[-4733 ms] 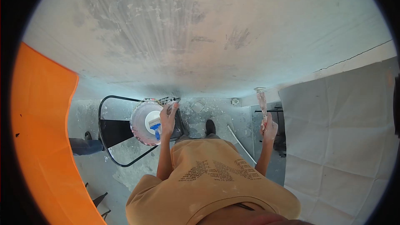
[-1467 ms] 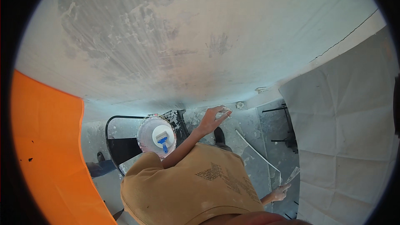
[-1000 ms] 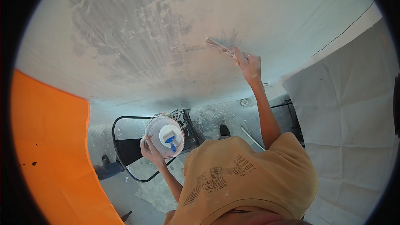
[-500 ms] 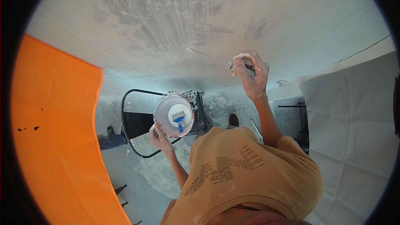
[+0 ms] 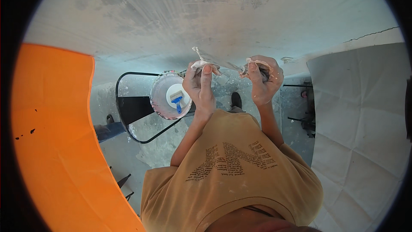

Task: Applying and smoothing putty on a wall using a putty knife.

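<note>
My right hand (image 5: pixel 267 79), its fingers dusty white, is closed round the handle end of a wide putty knife (image 5: pixel 214 58). The blade points left, seen almost edge-on, with white putty at its far end. Just under the blade, my left hand (image 5: pixel 200 85) pinches a small flat piece smeared with white putty (image 5: pixel 223 78); its exact kind is unclear. Left of that hand stands a round bucket (image 5: pixel 156 99) with white material inside. A small blue-handled scraper (image 5: pixel 177 100) lies in the bucket, apart from both hands.
A patchy plastered wall (image 5: pixel 171 21) rises in front. The bucket stands on a black-framed chair (image 5: pixel 136 105). An orange sheet (image 5: pixel 51 124) hangs at left, a pale grey sheet (image 5: pixel 356 124) at right. Another person's blue trouser leg (image 5: pixel 109 131) shows beside the chair.
My left hand has left the bucket's rim and come up beside the putty knife, pinching the putty-smeared piece. My right hand has come slightly down, away from the wall's upper part in view.
</note>
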The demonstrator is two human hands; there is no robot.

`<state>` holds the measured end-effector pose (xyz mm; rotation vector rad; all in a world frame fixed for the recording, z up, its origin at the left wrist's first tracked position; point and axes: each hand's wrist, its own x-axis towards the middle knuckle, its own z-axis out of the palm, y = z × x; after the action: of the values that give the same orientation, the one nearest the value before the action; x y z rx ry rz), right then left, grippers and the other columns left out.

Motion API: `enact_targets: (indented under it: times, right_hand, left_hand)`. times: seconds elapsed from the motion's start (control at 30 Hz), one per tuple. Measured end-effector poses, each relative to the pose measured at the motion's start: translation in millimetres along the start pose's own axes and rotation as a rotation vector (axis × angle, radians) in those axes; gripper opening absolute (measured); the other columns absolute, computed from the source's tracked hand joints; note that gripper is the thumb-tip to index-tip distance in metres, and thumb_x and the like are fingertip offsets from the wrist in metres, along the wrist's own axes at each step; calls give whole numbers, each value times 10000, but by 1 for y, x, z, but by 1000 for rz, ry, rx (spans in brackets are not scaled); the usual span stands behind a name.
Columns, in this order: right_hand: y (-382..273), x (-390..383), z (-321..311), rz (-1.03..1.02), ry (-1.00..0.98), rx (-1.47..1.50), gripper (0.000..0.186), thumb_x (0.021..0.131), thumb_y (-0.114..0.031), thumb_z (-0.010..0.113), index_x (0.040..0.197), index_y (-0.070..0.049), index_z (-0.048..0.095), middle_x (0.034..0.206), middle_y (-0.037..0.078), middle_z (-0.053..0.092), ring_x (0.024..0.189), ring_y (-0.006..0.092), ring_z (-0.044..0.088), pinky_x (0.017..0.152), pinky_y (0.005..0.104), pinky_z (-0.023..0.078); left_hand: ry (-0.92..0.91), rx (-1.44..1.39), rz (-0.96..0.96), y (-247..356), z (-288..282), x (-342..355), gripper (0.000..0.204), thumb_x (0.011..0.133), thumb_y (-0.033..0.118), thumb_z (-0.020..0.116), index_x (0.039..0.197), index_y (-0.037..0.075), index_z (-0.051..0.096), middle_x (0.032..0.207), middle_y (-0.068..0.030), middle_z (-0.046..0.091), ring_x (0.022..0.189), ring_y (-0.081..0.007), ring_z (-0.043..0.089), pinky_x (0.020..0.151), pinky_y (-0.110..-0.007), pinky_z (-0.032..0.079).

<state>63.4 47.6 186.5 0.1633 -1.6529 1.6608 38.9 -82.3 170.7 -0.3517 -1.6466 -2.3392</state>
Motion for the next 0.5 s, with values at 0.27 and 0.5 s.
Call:
enact_targets:
  times: [0.27, 0.5]
  right_hand:
    - [-16, -10, 1, 183, -42, 67, 83, 843, -17, 582, 908, 35, 585, 705, 82, 622, 550, 102, 583, 504, 213, 464]
    - [-18, -9, -7, 267, -103, -18, 157, 866, -46, 551, 983, 47, 598, 663, 57, 605, 554, 82, 558, 521, 203, 439]
  left_hand:
    - [-492, -104, -320, 11, 7, 35, 187, 873, 121, 582, 983, -19, 638, 866, -87, 649, 769, -108, 573, 674, -241, 460]
    - [-540, -36, -432, 17, 12, 47, 141, 795, 67, 669, 898, -28, 677, 786, -69, 662, 698, -106, 593, 623, -240, 472]
